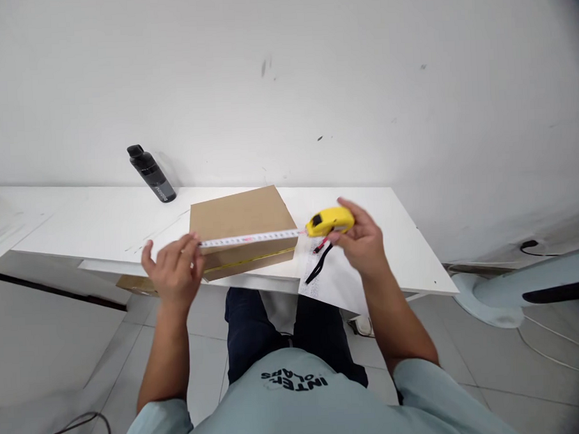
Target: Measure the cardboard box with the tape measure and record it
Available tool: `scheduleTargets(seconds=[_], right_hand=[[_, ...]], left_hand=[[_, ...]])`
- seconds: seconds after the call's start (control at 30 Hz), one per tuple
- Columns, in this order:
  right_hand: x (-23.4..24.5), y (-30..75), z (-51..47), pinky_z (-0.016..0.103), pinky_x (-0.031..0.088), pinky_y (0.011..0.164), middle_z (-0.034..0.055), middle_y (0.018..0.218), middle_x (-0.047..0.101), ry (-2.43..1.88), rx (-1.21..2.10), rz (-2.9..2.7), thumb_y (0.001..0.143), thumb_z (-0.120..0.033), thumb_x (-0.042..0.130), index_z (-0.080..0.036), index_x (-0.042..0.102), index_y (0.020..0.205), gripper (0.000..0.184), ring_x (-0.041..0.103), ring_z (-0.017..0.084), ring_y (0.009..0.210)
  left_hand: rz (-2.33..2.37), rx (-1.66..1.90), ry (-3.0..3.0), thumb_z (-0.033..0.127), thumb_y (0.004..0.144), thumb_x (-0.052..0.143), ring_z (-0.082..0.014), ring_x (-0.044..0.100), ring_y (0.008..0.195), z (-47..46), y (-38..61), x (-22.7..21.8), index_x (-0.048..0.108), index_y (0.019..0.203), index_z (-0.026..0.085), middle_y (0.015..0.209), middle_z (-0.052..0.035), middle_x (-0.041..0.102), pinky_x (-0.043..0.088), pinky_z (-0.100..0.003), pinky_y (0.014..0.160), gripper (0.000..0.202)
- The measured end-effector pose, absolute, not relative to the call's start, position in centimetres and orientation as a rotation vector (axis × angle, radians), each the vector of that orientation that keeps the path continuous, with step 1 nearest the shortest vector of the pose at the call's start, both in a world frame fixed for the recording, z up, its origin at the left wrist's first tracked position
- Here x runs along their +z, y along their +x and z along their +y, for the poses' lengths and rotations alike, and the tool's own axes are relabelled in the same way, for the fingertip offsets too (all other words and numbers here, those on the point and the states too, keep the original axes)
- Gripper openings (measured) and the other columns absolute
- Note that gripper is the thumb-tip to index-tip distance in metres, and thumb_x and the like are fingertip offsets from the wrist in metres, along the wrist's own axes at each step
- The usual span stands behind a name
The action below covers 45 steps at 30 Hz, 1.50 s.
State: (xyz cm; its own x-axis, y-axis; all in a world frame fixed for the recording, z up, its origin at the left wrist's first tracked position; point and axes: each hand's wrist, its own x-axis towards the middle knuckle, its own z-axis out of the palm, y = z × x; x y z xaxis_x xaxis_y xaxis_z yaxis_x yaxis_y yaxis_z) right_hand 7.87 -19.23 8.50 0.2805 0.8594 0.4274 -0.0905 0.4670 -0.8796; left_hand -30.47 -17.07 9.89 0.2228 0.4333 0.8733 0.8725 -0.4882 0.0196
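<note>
- On the white table [413,243], mid-view: brown cardboard box [241,213], taken as dial centre, as seen from the head camera
- Left hand [176,267], 8 o'clock: fingertips pinched on the end of the blade [266,237], just beside the box's left side
- Right hand [365,239], 3 o'clock: fingers and thumb closed around the yellow tape measure [335,221]
- Blade pulled out straight between the hands, across the box's near part; can't tell if it touches cardboard
- Yellow strip [248,261] along the box's near side
- Printed paper [338,288], 4 o'clock, overhangs the near table edge; slim red item [322,245] and black strap [319,265] show over it, can't tell if strap hangs from the tape measure
- Black bottle [152,174], 10 o'clock: standing near the wall, apart from the box
</note>
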Motion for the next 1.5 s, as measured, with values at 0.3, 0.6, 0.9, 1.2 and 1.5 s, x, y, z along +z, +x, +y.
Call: scheduleTargets(seconds=[0.3, 0.6, 0.9, 1.2, 1.5], right_hand=[[6.4, 9.9, -10.8, 0.037, 0.063, 0.085, 0.0072, 0.112, 0.076, -0.941, 0.879, -1.125, 0.064, -0.057, 0.094, -0.022, 0.069, 0.131, 0.079, 0.071, 0.022, 0.101], [4.4, 8.5, -10.5, 0.04, 0.056, 0.109, 0.0058, 0.13, 0.074, -0.899, 0.876, -1.126, 0.068, -0.059, 0.092, -0.026, 0.067, 0.139, 0.082, 0.069, 0.022, 0.118], [4.8, 9.0, -11.2, 0.041, 0.056, 0.11, 0.01, 0.139, 0.069, -0.961, 0.834, -1.207, 0.077, -0.063, 0.085, -0.027, 0.059, 0.148, 0.084, 0.067, 0.025, 0.126], [5.4, 8.9, -14.1, 0.037, 0.059, 0.098, 0.0037, 0.118, 0.073, -0.945, 0.809, -1.164, 0.08, -0.059, 0.084, -0.039, 0.014, 0.169, 0.114, 0.071, 0.021, 0.106], [7.8, 5.9, -19.9, 0.04, 0.061, 0.095, 0.009, 0.123, 0.072, -0.962, 0.912, -1.195, 0.084, -0.056, 0.081, -0.033, 0.03, 0.165, 0.098, 0.071, 0.024, 0.107]], left_hand=[[-1.435, -1.228, -2.316, 0.042, 0.103, 0.051, -0.0254, 0.073, 0.1, -14.5, -34.0, 9.1, 0.079, 0.11, 0.024, 0.108, -0.0105, 0.08, 0.053, -0.04, 0.09, 0.034], [-1.581, -1.257, -2.392, 0.053, 0.104, 0.049, -0.0272, 0.067, 0.124, -16.4, -33.8, 8.5, 0.072, 0.131, 0.022, 0.132, -0.0132, 0.072, 0.053, -0.044, 0.107, 0.046], [-1.45, -1.424, -2.115, 0.037, 0.103, 0.06, -0.0219, 0.07, 0.112, -15.3, -31.2, 6.3, 0.072, 0.101, 0.02, 0.114, -0.0107, 0.075, 0.055, -0.041, 0.102, 0.022], [-1.562, -1.47, -2.024, 0.052, 0.104, 0.051, -0.0242, 0.066, 0.102, -13.9, -30.2, 5.4, 0.067, 0.092, 0.02, 0.097, -0.0122, 0.07, 0.051, -0.042, 0.094, 0.038], [-1.152, -1.486, -2.119, 0.046, 0.105, 0.051, -0.0166, 0.059, 0.07, -17.8, -27.2, 5.6, 0.066, 0.091, 0.022, 0.076, -0.0045, 0.063, 0.05, -0.033, 0.071, 0.031]])
